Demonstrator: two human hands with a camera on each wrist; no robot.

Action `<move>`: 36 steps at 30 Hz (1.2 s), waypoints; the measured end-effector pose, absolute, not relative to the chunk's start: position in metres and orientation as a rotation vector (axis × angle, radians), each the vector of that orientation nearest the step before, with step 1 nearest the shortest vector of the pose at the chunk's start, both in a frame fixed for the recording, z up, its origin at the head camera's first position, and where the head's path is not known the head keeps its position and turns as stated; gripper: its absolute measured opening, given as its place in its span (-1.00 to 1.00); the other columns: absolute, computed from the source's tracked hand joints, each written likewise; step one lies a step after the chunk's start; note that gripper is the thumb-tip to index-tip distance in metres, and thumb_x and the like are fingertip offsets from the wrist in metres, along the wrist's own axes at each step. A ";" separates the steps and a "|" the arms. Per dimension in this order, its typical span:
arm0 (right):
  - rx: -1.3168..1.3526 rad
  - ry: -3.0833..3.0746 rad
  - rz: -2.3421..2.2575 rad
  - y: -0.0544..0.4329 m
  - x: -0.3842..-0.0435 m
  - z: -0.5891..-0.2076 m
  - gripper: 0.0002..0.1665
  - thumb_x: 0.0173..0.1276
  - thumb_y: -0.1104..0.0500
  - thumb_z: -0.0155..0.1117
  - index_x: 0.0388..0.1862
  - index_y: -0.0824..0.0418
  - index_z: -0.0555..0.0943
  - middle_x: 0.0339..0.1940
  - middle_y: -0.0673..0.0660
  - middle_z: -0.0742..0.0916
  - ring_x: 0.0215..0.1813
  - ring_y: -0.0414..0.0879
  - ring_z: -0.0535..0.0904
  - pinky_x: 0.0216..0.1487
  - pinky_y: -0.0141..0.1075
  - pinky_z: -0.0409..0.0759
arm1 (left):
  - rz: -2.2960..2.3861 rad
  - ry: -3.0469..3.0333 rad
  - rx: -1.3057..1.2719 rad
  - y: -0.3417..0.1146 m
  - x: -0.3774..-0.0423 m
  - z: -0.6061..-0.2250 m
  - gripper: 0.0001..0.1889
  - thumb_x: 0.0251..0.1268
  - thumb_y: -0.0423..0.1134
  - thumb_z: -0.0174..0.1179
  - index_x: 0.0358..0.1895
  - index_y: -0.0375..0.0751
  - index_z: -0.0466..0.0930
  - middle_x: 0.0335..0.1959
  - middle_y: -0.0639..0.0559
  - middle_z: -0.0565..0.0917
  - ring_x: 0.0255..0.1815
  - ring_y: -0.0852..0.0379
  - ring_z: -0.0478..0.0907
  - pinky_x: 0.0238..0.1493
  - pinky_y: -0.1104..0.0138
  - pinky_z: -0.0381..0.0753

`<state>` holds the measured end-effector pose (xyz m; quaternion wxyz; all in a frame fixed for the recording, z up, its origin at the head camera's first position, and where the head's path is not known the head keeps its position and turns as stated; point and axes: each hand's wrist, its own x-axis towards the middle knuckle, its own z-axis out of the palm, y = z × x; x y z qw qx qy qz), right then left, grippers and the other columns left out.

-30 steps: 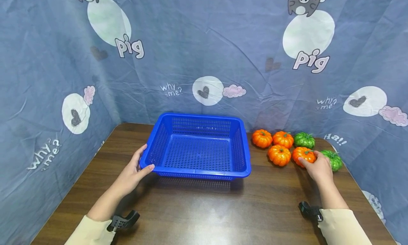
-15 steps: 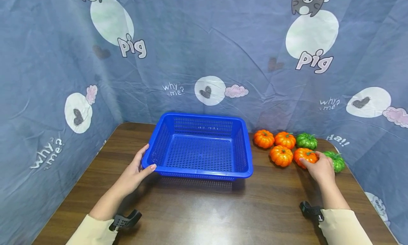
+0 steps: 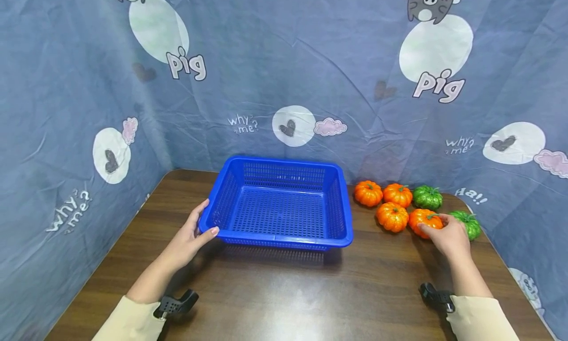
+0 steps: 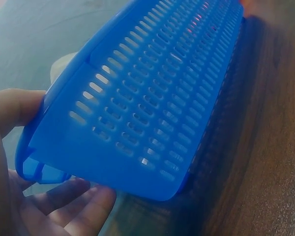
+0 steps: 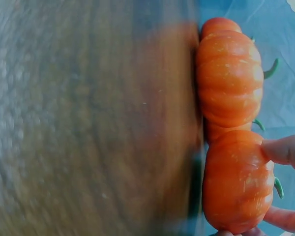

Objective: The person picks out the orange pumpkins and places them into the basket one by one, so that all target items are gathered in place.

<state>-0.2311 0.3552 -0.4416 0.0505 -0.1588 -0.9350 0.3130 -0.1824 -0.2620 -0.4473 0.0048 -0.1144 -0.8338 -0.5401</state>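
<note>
My left hand [image 3: 187,238] grips the near left corner of a blue plastic basket [image 3: 284,240], thumb over the rim and fingers beneath it, as the left wrist view shows. The basket has slotted walls and nothing inside. At the right, my right hand [image 3: 453,238] holds a small orange pumpkin [image 3: 420,223] between thumb and fingers. That pumpkin [image 5: 238,184] fills the lower part of the right wrist view, its green stem toward the fingers. Directly left of it lies another orange pumpkin [image 3: 392,217]. A green pumpkin [image 3: 470,226] is partly hidden behind my right hand.
Behind these, along the back edge, stand two more orange pumpkins [image 3: 368,193] and a green pumpkin [image 3: 427,197]. The brown wooden table [image 3: 266,291] extends in front of the basket. A blue printed cloth [image 3: 301,84] hangs around its back and sides.
The orange pumpkin in my right hand has shifted slightly toward me, away from the green one behind it. My left hand stays on the basket corner. The head view has swung slightly left.
</note>
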 end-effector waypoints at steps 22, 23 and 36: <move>-0.392 -2.824 0.933 0.352 -0.215 -0.421 -0.04 0.33 -0.19 0.33 0.34 0.55 0.31 0.20 0.59 0.45 0.23 0.47 0.29 0.16 0.25 0.32 | -1.711 -2.576 -0.392 -0.261 -0.183 -0.447 -0.18 0.50 -0.27 0.11 0.60 -0.31 -0.24 0.51 -0.50 0.05 0.43 -0.46 0.20 0.29 -0.11 0.28; -0.381 -2.827 0.930 0.351 -0.215 -0.419 -0.03 0.33 -0.20 0.33 0.35 0.54 0.31 0.20 0.59 0.45 0.24 0.47 0.28 0.16 0.25 0.32 | -1.708 -2.578 -0.389 -0.262 -0.184 -0.447 -0.18 0.51 -0.27 0.11 0.60 -0.30 -0.24 0.51 -0.50 0.05 0.43 -0.46 0.20 0.29 -0.12 0.28; -0.211 -2.777 0.959 0.326 -0.204 -0.394 -0.05 0.30 -0.14 0.38 0.37 0.51 0.31 0.19 0.58 0.42 0.26 0.44 0.30 0.07 0.17 0.35 | -1.702 -2.595 -0.372 -0.262 -0.183 -0.449 -0.18 0.52 -0.23 0.10 0.60 -0.28 -0.25 0.53 -0.48 0.02 0.46 -0.45 0.16 0.31 -0.12 0.25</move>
